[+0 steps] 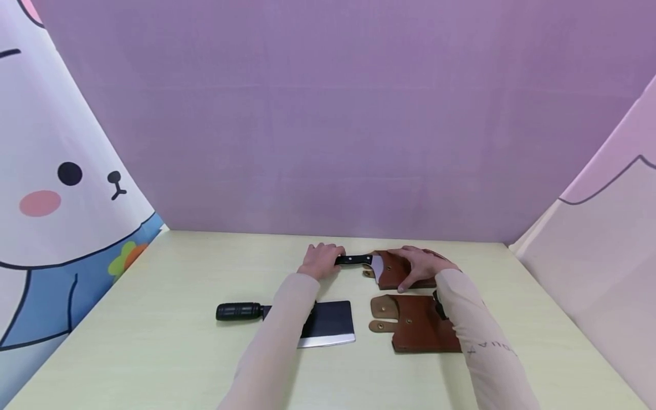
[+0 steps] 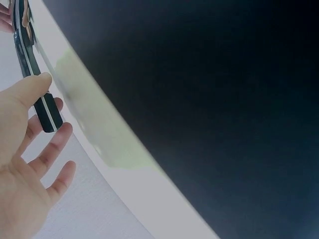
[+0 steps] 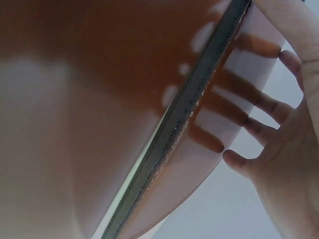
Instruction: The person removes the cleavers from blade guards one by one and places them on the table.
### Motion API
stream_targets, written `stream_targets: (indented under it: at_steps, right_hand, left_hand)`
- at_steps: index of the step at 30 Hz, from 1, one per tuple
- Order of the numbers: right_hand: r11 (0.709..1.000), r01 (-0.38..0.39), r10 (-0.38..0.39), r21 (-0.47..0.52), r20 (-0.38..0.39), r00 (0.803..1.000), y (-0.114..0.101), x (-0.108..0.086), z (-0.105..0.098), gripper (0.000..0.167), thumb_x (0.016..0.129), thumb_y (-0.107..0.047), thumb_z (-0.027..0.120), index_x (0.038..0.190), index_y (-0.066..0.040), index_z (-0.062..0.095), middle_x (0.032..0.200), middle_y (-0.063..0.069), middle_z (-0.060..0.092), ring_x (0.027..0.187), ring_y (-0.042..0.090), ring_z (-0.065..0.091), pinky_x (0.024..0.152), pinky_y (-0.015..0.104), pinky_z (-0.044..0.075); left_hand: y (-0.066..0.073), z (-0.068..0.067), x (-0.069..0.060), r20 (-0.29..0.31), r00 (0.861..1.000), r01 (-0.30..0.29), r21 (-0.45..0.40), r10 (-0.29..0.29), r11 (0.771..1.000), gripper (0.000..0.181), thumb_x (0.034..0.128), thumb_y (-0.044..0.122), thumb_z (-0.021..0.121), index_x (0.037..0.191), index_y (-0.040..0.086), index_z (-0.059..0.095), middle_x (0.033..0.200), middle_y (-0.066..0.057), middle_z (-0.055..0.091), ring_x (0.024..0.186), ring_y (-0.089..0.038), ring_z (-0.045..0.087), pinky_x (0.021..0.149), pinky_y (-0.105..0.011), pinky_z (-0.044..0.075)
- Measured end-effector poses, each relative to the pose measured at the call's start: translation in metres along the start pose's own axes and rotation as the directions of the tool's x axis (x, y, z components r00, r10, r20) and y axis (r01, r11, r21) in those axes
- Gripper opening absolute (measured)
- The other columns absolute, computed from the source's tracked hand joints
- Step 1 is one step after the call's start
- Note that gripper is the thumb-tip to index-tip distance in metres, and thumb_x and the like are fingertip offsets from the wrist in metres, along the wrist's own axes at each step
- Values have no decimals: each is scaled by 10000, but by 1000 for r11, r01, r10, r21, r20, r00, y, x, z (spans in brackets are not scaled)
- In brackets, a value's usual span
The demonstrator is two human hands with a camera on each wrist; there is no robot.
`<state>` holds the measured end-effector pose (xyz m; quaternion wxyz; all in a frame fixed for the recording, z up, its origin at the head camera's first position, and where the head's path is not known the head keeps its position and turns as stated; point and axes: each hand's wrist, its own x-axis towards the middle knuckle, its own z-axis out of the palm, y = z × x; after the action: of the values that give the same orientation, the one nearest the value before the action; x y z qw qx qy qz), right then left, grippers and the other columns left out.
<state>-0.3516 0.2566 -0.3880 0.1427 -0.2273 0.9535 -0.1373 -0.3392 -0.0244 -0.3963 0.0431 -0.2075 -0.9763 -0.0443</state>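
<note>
Pale table (image 1: 154,341); purple backdrop (image 1: 338,125) behind; cartoon-printed panel (image 1: 51,131) at left, pink-and-white panel (image 1: 599,256) at right.

Long pale beige sleeves (image 1: 279,336), dark lettering (image 1: 494,344) on the right one

On your table (image 1: 169,341), a cleaver (image 1: 330,319) is lying left of the near sheath (image 1: 420,333); behind them, a knife (image 1: 359,259) is sitting partly inside the far sheath (image 1: 392,277).
</note>
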Motion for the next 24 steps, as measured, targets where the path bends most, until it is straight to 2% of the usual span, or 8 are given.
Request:
stream_targets:
  at_steps: [7,13,24]
  right_hand:
    - [999,-5,4,-33,-18,1000,-2,-2,-2,1001,602,-440,819,1431,-229,300,1453,223,244,1282,420,304,953,567,356]
    - [998,19,-21,-61,-35,999,-2,-4,-4,1011,606,-477,804,1434,-191,298,1440,256,243,1293,462,252,948,613,325]
    - [997,27,-32,-73,-76,997,-6,-11,-6,998,601,-477,806,1424,-189,322,1435,255,255,1297,463,237,946,631,312]
  left_hand:
    - [-1,2,3,-2,1000,-10,14,10,1000,351,864,295,622,1209,276,561,1136,25,620,1006,-236,571,893,-460,400]
    - [-2,2,3,-5,1000,-23,41,24,999,347,870,309,610,1213,299,557,1119,30,625,991,-234,576,877,-454,404]
    - [-2,0,1,-23,998,-62,73,64,995,350,879,351,588,1224,312,547,1135,38,617,999,-221,569,882,-452,408]
